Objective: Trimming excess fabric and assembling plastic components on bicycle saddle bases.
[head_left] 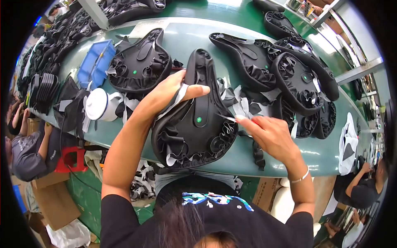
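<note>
In front of me a black bicycle saddle point(175, 128) lies underside up, its narrow nose pointing away and gathered cover edges ringing the rim. My left hand point(175, 93) grips it near the nose, thumb across the inside, fingers partly hidden at the left edge. A pale strip point(178, 99) hangs by that hand. My right hand point(271, 134) is closed around a small knife point(225, 117); its thin pointed blade reaches the saddle's right rim and its handle is mostly covered. Torn pale and black scraps point(244, 105) lie just beyond the right hand.
Another saddle point(140, 62) lies at the far left, with more saddles point(295, 82) piled at the right. A white enamel mug point(99, 104) and a blue bin point(96, 62) stand on the left. A red stool point(71, 160) is below the table's left edge. Other people work on both sides.
</note>
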The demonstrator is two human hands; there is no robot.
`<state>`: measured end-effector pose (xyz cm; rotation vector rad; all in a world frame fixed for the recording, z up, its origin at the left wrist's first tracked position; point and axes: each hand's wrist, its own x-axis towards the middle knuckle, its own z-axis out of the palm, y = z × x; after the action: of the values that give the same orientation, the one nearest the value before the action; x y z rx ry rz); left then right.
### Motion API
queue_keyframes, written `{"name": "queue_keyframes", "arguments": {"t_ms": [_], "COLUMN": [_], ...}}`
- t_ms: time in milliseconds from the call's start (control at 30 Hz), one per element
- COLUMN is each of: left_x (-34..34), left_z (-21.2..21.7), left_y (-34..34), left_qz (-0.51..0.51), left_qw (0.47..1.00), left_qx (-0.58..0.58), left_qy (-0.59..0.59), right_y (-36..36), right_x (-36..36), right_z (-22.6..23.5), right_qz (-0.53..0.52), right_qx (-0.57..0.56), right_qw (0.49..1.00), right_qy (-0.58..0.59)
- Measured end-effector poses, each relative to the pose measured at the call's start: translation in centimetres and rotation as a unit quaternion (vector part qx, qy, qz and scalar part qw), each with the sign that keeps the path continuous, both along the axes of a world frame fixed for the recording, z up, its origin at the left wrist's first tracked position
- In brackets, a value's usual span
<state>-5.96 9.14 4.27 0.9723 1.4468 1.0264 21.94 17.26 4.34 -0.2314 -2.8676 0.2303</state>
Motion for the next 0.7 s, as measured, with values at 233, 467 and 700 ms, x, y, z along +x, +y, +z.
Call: {"name": "queue_keyframes", "arguments": {"t_ms": [233,467,700], "left_x": [0.5,1.9,5.1], "left_z": [-0.6,-2.8,-3.8], "left_y": [-2.0,-8.4,-11.3], "left_qz": [0.090,0.260,0.348], "left_qw": [0.995,0.965,0.924], "left_qx": [-0.022,0.001,0.079], "left_qy": [0.034,-0.020,-0.140], "right_y": [-7.4,-14.7,-6.6], "right_x": [3.1,2.7,-3.9], "right_z": [-6.0,-3.8,-4.4], "right_qz": [-0.193,-0.305,-0.151], "right_qx": [-0.124,-0.342,-0.290], "right_qw": [0.973,0.889,0.917], "right_qy": [-0.021,0.011,0.227]}}
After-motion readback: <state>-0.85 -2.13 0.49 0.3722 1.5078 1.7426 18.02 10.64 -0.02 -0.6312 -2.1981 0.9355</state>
